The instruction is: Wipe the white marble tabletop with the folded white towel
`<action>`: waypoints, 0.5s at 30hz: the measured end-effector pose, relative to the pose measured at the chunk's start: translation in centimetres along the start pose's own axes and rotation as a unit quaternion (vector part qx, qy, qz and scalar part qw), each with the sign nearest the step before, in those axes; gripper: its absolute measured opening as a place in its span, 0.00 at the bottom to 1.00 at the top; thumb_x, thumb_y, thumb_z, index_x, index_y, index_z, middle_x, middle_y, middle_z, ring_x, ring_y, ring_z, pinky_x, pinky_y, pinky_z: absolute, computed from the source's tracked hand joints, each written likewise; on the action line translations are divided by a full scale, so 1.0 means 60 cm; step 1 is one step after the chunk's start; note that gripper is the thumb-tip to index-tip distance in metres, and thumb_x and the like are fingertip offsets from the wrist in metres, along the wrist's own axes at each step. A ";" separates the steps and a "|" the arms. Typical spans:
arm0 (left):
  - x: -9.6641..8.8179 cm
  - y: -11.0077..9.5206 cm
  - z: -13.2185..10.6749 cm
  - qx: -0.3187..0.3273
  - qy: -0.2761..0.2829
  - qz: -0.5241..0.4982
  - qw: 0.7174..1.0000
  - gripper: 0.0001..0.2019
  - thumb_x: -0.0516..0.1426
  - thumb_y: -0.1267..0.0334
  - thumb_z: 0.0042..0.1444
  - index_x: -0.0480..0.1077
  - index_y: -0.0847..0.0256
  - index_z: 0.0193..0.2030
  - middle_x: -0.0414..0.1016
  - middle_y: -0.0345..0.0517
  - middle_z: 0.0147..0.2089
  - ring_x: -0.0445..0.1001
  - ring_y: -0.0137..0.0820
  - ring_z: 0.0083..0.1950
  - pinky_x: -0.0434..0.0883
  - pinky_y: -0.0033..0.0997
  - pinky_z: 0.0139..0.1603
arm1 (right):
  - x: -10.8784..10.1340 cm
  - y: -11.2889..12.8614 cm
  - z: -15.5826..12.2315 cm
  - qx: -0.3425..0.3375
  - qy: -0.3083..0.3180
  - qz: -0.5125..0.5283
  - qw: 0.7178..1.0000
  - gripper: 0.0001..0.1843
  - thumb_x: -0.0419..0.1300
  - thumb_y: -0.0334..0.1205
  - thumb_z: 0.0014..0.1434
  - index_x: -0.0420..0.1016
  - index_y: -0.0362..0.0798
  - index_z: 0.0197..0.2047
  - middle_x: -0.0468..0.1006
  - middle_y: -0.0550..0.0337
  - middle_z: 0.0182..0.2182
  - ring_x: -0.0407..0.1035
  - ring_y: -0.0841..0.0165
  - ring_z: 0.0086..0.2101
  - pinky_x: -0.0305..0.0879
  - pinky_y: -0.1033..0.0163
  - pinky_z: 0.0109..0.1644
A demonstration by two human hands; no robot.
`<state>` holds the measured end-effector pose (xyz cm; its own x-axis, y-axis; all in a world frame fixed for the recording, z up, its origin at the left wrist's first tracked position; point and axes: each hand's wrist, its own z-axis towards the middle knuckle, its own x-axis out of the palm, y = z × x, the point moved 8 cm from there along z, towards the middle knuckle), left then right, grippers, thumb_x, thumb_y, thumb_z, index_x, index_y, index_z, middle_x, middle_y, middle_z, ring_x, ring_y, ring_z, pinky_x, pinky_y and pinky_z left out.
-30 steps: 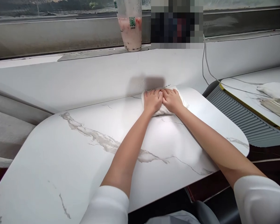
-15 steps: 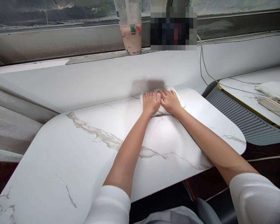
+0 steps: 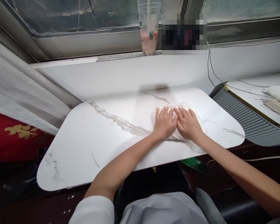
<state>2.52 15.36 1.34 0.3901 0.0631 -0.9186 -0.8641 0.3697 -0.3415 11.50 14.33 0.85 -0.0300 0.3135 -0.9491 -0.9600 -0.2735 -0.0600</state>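
A bunched white cloth [image 3: 176,133] lies on the white marbled tabletop [image 3: 121,149], right of its middle. Both of my hands press on it from above, side by side, the thumbs almost touching. My left hand [image 3: 165,123] rests flat on the cloth's left half, fingers spread and pointing toward the wall. Over the right half lies my right hand [image 3: 188,123], also flat with its fingers apart. Much of the cloth is hidden under the hands, and its edges look slightly blurred.
A clear cup [image 3: 149,37] with pink drink and a straw stands on the window ledge, beside a pixelated dark object [image 3: 184,37]. Cables [image 3: 210,65] hang down at the right. A ribbed grey panel [image 3: 249,118] borders another table. A white curtain [image 3: 21,81] hangs left.
Both hands have drawn the cloth away from the wall side, toward me. My view has shifted too, showing more of the left table end and a red cloth with gold marks.
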 end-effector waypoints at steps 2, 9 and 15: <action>-0.003 -0.014 -0.042 0.002 0.001 0.006 1.000 0.26 0.40 0.54 0.72 0.58 0.62 0.71 0.60 0.53 0.73 0.54 0.38 0.75 0.44 0.52 0.77 | -0.014 0.016 -0.040 -0.022 -0.013 -0.001 1.000 0.30 0.38 0.39 0.70 0.63 0.36 0.68 0.68 0.43 0.64 0.60 0.55 0.64 0.50 0.45 0.69; -0.017 -0.030 -0.139 0.013 0.005 0.006 1.000 0.27 0.41 0.54 0.72 0.57 0.65 0.71 0.59 0.56 0.73 0.52 0.41 0.76 0.46 0.56 0.77 | -0.057 0.071 -0.123 -0.070 -0.061 0.004 0.996 0.29 0.39 0.38 0.69 0.65 0.33 0.66 0.70 0.39 0.61 0.61 0.53 0.63 0.53 0.44 0.68; -0.024 -0.020 -0.155 0.002 0.015 -0.007 1.000 0.26 0.41 0.57 0.72 0.56 0.65 0.71 0.58 0.55 0.74 0.51 0.40 0.76 0.46 0.55 0.77 | -0.061 0.091 -0.123 -0.070 -0.061 -0.001 0.996 0.29 0.39 0.38 0.69 0.66 0.34 0.65 0.72 0.40 0.60 0.62 0.53 0.62 0.54 0.43 0.67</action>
<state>0.02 6.20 1.23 0.3926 0.0309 -0.9192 -0.8572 0.3745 -0.3536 8.42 4.97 1.69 -0.0705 0.4189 -0.9053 -0.9122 -0.3943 -0.1114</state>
